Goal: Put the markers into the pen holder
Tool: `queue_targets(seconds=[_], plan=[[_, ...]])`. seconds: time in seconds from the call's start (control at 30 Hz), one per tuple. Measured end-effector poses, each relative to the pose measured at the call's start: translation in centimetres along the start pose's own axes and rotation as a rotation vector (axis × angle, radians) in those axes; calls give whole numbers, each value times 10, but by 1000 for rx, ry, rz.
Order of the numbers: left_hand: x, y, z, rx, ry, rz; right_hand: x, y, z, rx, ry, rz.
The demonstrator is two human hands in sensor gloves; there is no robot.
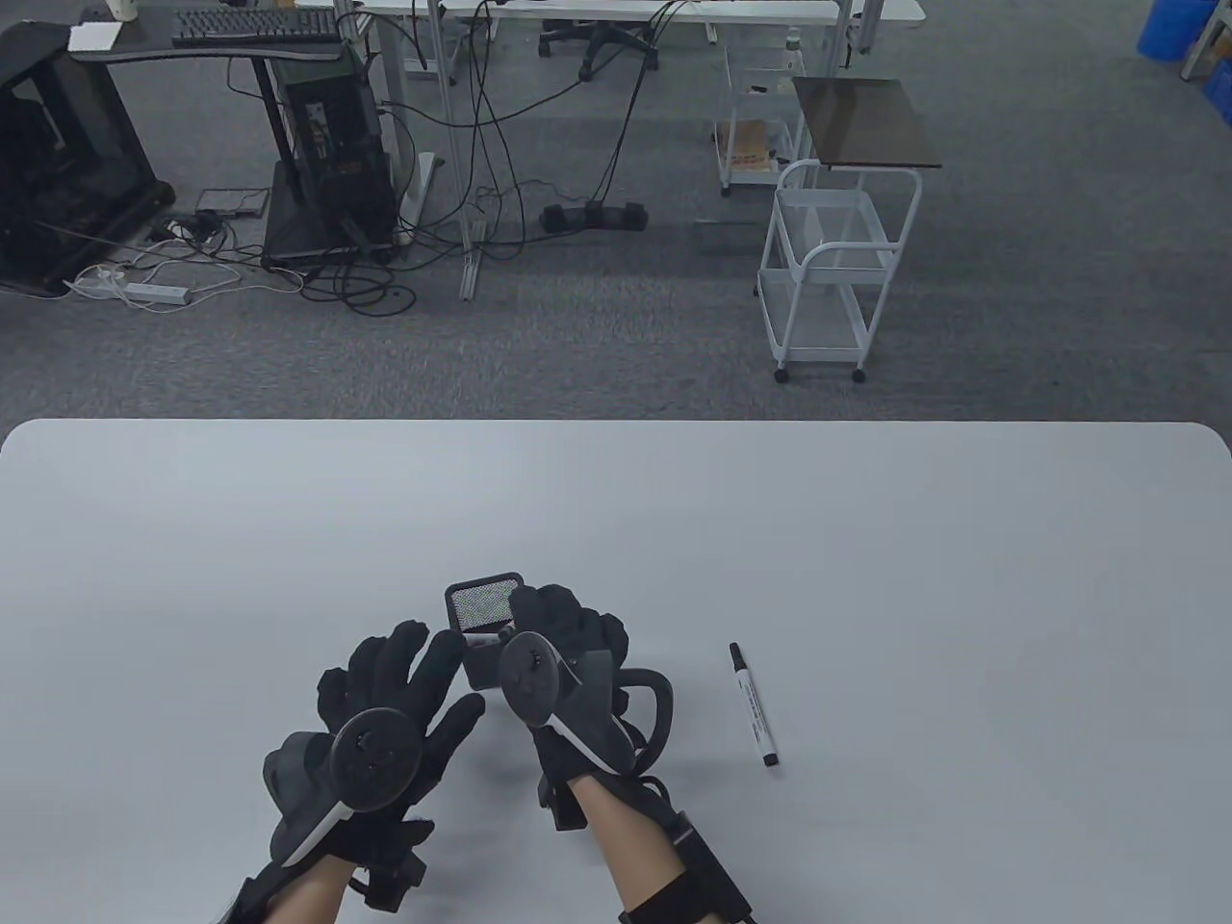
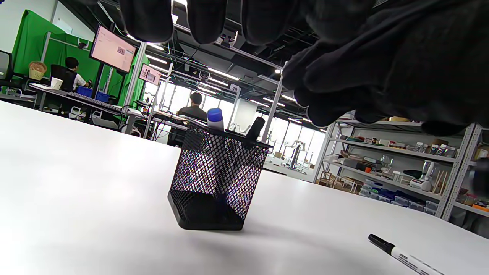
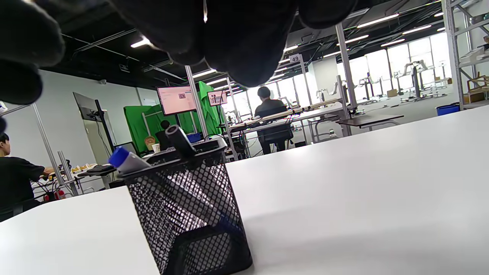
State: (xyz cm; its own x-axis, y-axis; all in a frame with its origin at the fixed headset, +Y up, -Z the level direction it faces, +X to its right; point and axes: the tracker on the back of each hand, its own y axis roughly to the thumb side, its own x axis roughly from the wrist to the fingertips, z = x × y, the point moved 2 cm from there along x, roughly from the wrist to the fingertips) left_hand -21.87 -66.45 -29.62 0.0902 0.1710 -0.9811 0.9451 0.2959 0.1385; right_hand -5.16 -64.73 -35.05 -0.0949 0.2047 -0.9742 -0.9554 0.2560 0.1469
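Note:
A black mesh pen holder [image 1: 484,604] stands on the white table [image 1: 866,539]. It holds a blue-capped marker [image 2: 215,116] and a black-capped marker [image 2: 255,128], both leaning inside; they also show in the right wrist view, blue [image 3: 124,160] and black [image 3: 179,141]. A white marker with a black cap [image 1: 754,705] lies flat on the table to the right of the hands. My left hand [image 1: 399,669] is just left of the holder, fingers spread, holding nothing. My right hand [image 1: 563,626] hovers at the holder's right side, fingers loosely curled and empty, hiding part of its rim.
The loose marker also shows in the left wrist view [image 2: 405,256], low at the right. Beyond the table's far edge are grey carpet, a white wire cart [image 1: 833,269] and desks with cables.

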Motion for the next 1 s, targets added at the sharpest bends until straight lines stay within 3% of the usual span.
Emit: queue_targets(seconds=[0.33, 0.53, 1.0], plan=[[-1, 0, 0, -1, 5, 5, -7, -12, 26, -35, -56, 8], [-1, 0, 0, 0, 7, 9, -9, -38, 36, -97, -67, -37], [-2, 0, 0, -1, 8, 9, -11, -109, 16, -179, 49, -227]])
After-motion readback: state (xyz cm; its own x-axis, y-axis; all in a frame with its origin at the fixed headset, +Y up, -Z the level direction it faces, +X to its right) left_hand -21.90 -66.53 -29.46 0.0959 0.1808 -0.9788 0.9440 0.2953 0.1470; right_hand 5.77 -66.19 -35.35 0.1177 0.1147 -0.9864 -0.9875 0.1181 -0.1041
